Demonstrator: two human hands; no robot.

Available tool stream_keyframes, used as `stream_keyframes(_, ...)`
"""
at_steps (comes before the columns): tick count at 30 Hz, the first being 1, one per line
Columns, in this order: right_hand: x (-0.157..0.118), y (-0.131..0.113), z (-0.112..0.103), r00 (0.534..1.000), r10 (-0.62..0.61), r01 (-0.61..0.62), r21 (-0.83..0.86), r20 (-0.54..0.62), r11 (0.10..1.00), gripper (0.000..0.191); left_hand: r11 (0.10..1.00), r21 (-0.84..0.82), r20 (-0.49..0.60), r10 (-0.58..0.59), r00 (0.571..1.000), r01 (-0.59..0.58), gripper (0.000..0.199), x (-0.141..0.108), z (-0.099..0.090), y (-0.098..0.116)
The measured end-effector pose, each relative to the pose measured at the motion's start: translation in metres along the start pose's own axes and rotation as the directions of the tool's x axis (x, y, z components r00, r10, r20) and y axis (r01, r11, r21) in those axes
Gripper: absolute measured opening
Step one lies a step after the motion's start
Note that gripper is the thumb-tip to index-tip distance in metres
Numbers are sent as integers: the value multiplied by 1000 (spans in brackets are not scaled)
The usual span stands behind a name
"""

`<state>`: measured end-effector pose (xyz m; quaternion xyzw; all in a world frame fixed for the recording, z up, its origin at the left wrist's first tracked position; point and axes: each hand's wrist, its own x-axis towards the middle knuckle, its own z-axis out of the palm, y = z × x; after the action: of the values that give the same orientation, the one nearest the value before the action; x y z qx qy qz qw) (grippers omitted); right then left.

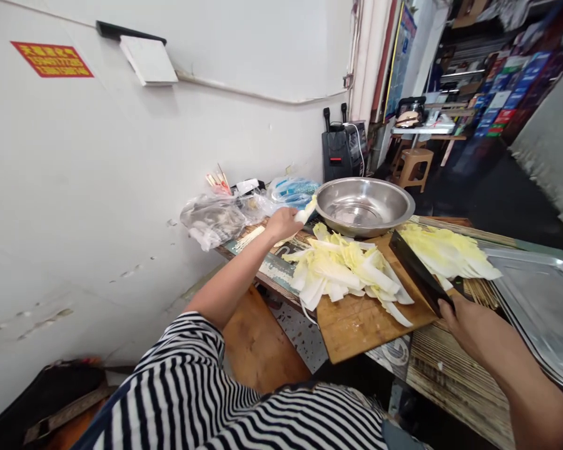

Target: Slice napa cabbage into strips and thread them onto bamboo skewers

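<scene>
My left hand (281, 225) is closed on a pale cabbage leaf (306, 212), left of a steel basin (363, 203). In my right hand (462, 315) is the handle of a dark cleaver (417, 272); its blade slants across the right side of a wooden cutting board (356, 328). A heap of cut napa cabbage leaves (344, 265) covers the board's left and middle part. More cabbage leaves (443, 247) lie to the right, beyond the blade. The inside of the basin shows bare metal.
A metal tray (544, 294) sits at the table's right end, near my right forearm. Plastic bags (216, 219) and skewers lie against the wall on the left. A black speaker (342, 150) stands behind the basin. A brown stool (415, 167) is farther back.
</scene>
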<state>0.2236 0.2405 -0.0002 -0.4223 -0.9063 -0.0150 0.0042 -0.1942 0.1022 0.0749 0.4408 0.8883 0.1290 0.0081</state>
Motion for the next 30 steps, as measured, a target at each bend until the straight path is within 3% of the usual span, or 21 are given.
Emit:
stream_keyframes(3, 0, -4, -9, 997, 31, -31, 0, 71, 1000, 48, 966, -3, -6, 258, 966, -258, 30, -18, -6, 30)
stream_keyframes(5, 0, -6, -14, 996, 61, -61, 3, 72, 998, 47, 867, 6, 8, 498, 867, -499, 34, -24, 3, 50)
stream_keyframes(7, -1, -7, -17, 993, 88, -90, 20, 77, 996, 48, 725, -8, 50, 688, 724, -689, 37, -23, 18, 66)
stream_keyframes(8, -1, -7, -18, 992, 97, -100, 33, 81, 994, 48, 669, -25, 82, 742, 665, -743, 38, -21, 26, 71)
stream_keyframes(10, -1, -7, -19, 991, 106, -110, 55, 80, 992, 48, 615, -68, 159, 784, 600, -786, 40, -15, 42, 75)
stream_keyframes(13, -1, -5, -20, 990, 113, -119, 73, 90, 990, 49, 612, -114, 201, 785, 586, -782, 46, -8, 54, 69)
stream_keyframes(16, 0, -2, -19, 991, 100, -106, 67, 94, 992, 49, 599, -156, 151, 800, 580, -785, 52, -10, 48, 55)
stream_keyframes(19, 1, 1, -15, 995, 77, -80, 62, 56, 995, 46, 594, -202, 152, 804, 575, -778, 44, -19, 26, 38)
stream_keyframes(23, 4, 4, -13, 997, 58, -62, 100, 43, 993, 43, 658, -233, 161, 752, 639, -716, 24, -33, -14, 34)
stream_keyframes(25, 2, 6, -18, 995, 59, -70, 146, 75, 987, 44, 652, -207, 77, 754, 652, -730, 22, -38, -24, 54)
stream_keyframes(26, 1, 7, -22, 993, 73, -87, 161, 91, 983, 44, 628, -176, 15, 772, 636, -758, 23, -39, -23, 70)
stream_keyframes(28, -4, 10, -35, 987, 121, -137, 158, 109, 978, 46, 547, -66, -85, 830, 551, -835, 27, -40, -7, 114)
stream_keyframes(30, -10, 13, -50, 981, 168, -179, 119, 95, 977, 49, 459, 54, -59, 888, 456, -887, 33, -41, 24, 164)
